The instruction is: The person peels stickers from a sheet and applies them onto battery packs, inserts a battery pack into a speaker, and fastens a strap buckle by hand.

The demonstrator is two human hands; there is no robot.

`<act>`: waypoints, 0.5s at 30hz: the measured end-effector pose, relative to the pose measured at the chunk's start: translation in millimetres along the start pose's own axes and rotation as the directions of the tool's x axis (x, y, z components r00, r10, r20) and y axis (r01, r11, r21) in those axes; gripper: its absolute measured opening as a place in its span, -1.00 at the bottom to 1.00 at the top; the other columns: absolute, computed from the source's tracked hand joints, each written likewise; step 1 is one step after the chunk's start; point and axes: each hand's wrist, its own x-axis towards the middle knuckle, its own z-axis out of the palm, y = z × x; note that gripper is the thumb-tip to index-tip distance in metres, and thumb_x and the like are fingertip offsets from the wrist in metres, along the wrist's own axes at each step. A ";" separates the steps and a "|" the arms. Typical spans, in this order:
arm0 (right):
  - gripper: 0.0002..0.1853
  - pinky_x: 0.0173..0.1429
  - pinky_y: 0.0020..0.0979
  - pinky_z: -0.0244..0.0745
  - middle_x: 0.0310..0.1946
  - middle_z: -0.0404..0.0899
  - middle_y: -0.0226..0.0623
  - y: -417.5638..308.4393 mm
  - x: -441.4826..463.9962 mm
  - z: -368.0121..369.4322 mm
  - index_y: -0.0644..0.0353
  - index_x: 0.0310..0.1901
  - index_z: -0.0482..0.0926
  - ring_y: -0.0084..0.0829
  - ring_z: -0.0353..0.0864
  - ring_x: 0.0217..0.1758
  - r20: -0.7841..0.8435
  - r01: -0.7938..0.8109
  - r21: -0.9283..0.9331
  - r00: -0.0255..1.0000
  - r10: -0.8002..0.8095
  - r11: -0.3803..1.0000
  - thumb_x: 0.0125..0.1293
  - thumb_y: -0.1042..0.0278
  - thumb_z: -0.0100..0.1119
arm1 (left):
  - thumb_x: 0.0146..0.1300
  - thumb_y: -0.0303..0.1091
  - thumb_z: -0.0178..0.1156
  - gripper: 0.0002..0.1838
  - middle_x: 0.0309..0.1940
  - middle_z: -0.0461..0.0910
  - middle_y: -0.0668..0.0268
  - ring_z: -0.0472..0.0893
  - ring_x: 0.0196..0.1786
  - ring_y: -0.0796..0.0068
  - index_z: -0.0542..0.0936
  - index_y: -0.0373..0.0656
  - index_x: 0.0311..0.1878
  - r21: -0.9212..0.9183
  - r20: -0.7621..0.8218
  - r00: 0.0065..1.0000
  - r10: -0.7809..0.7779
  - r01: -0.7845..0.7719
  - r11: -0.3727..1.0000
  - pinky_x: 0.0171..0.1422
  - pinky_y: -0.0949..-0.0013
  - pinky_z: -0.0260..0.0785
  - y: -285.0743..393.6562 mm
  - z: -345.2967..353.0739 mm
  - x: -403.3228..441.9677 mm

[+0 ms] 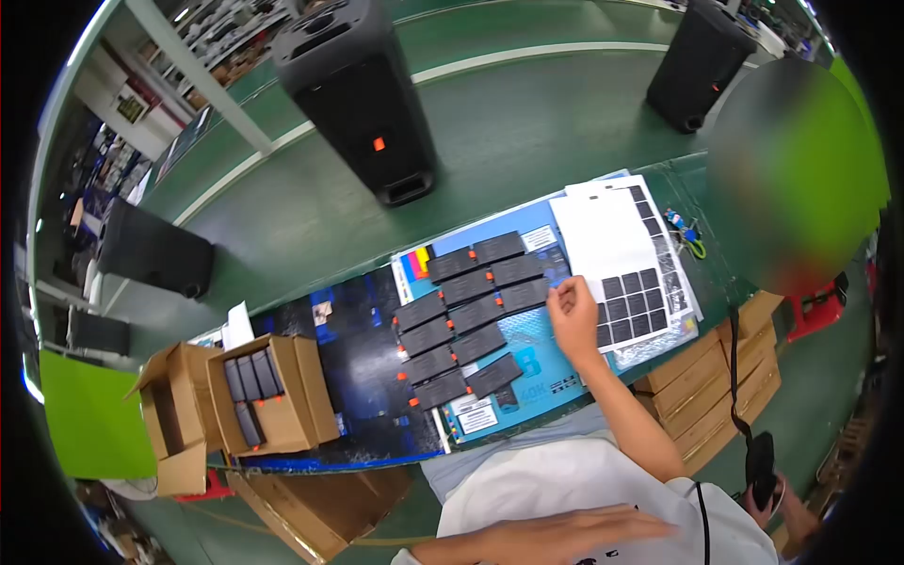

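My right hand (574, 313) is above the blue board (532, 344), its fingertips pinched together. Whatever they hold, if anything, is too small to make out. Just left of it, several black rectangular packs with orange-red connectors (450, 330) lie in slanted rows on the board. Close on its right is a white sheet of black rectangular labels (633, 306), beneath a blank white sheet (603, 231). My left hand (603, 532) is held across my white shirt, fingers stretched out and slightly blurred, apart from the packs.
An open cardboard box (311, 386) with more black packs stands at the table's left end. Beside it is another open box (174, 395). Tall black speakers (358, 104) stand beyond the table. Cartons (697, 405) are stacked at right, near a blurred person in green (838, 160).
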 end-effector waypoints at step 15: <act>-0.83 -0.40 -0.51 0.31 -0.52 0.47 -0.46 -0.4 0.1 -2.2 0.21 -0.21 0.48 -0.68 0.39 -0.52 0.024 -0.054 0.022 0.998 0.054 0.998 0.43 0.51 0.34 | 0.56 -0.29 0.28 -0.37 0.60 0.31 -0.10 0.21 0.69 -0.14 0.37 -0.14 0.61 -0.014 0.124 0.736 0.665 -0.669 0.743 0.66 -0.03 0.20 4.8 62.6 98.4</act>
